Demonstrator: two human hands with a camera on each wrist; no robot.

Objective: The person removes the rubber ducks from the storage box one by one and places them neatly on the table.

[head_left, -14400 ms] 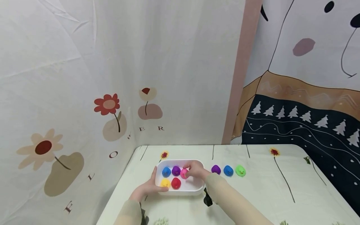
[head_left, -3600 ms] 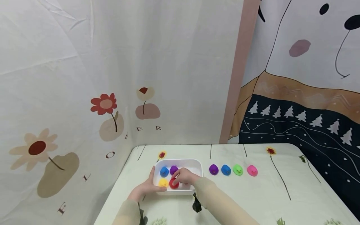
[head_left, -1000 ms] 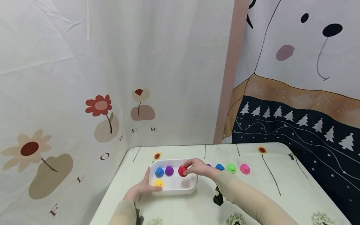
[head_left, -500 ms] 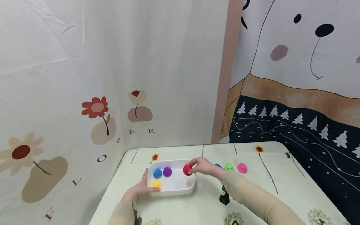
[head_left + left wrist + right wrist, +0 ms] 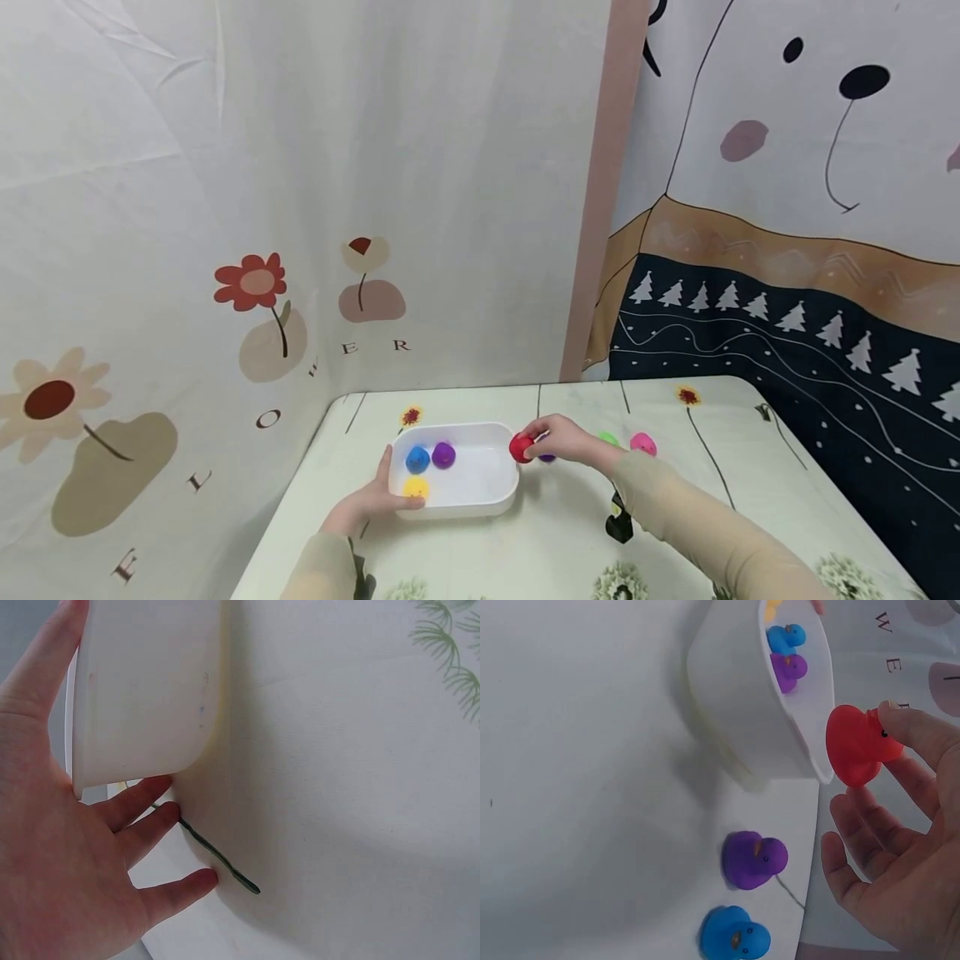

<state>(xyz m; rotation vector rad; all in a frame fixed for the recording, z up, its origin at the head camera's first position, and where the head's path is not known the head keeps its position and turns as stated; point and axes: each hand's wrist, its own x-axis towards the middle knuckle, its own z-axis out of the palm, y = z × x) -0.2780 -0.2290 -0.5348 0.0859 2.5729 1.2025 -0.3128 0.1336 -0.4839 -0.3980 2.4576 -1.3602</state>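
My right hand (image 5: 564, 439) pinches a red rubber duck (image 5: 521, 448) between thumb and fingers, just off the right end of a white tray (image 5: 491, 483). In the right wrist view the red duck (image 5: 855, 745) is held up beside the tray rim. At the tray's left end, my left hand (image 5: 367, 502) holds its corner, thumb along the near rim; in the left wrist view several fingers spread beneath the wall. Inside the tray are a blue duck (image 5: 417, 459), a purple duck (image 5: 443, 455) and a yellow duck (image 5: 416, 487), partly behind the thumb.
Right of the tray, a row of ducks stands on the table: purple (image 5: 754, 859), blue (image 5: 733, 934), green (image 5: 608, 437) and pink (image 5: 642, 443). My right arm partly covers this row. A printed cloth wall (image 5: 465, 250) rises behind the table.
The pink duck left the tray for the table row. The red duck was then lifted out and carried right, past the tray's right rim. The left hand keeps its hold on the tray.
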